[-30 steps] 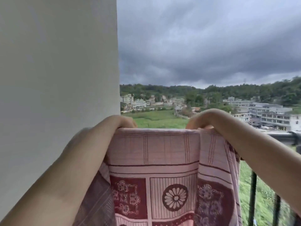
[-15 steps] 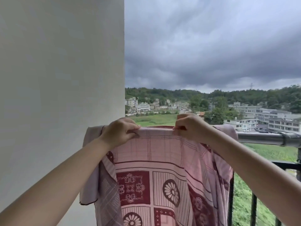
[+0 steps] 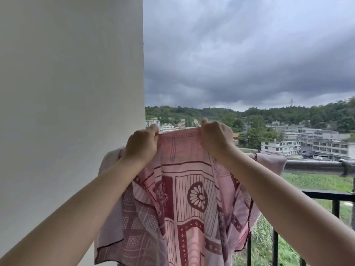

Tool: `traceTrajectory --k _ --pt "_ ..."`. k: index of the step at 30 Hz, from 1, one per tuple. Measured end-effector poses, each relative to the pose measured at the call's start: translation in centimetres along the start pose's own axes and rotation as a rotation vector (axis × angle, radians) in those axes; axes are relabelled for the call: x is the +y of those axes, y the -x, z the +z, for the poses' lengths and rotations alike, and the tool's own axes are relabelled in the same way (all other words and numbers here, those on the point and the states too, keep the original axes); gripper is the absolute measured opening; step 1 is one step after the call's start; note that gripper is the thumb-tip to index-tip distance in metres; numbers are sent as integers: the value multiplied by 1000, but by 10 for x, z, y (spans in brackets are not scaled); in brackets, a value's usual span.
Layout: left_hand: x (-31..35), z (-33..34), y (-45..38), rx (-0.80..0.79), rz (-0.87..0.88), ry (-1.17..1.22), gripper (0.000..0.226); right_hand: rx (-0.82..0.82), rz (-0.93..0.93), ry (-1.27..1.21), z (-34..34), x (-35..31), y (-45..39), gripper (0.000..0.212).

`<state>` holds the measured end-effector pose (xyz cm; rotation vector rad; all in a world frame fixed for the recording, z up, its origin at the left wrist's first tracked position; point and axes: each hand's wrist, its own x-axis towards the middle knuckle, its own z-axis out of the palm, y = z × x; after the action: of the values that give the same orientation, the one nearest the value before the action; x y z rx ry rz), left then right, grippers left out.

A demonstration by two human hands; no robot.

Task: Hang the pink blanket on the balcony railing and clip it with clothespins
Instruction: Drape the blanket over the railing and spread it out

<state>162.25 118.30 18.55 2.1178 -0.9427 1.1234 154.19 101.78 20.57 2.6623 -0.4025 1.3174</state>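
Observation:
The pink blanket [image 3: 184,191], patterned with dark red squares and flower motifs, hangs in front of me with its top edge lifted above the balcony railing [image 3: 315,167]. My left hand [image 3: 142,144] grips the top edge at the left. A short stretch to the right, my right hand [image 3: 215,137] grips the same edge. The cloth is taut between both hands. Parts of the blanket drape over the rail behind my arms at the left and right. No clothespins are in view.
A white wall [image 3: 71,112] fills the left half of the view, right beside the blanket. Black vertical bars [image 3: 275,246] stand under the rail at the right. Beyond the railing lie fields, buildings and a cloudy sky.
Both hands have risen with the blanket's top edge, from resting at rail height to well above the rail. The cloth now hangs bunched below my hands.

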Motion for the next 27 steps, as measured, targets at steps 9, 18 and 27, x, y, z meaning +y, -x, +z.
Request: traceTrajectory --k 9,18,27 --pt "-63 -20 34 -281 -169 -223 66 -170 167 -161 15 5 -16 11" --pt "-64 -19 26 -381 -421 -201 29 -286 275 -317 1 9 -9 35" --pt "-48 -25 -73 0 -166 -259 39 242 332 -371 -28 19 -49 11"
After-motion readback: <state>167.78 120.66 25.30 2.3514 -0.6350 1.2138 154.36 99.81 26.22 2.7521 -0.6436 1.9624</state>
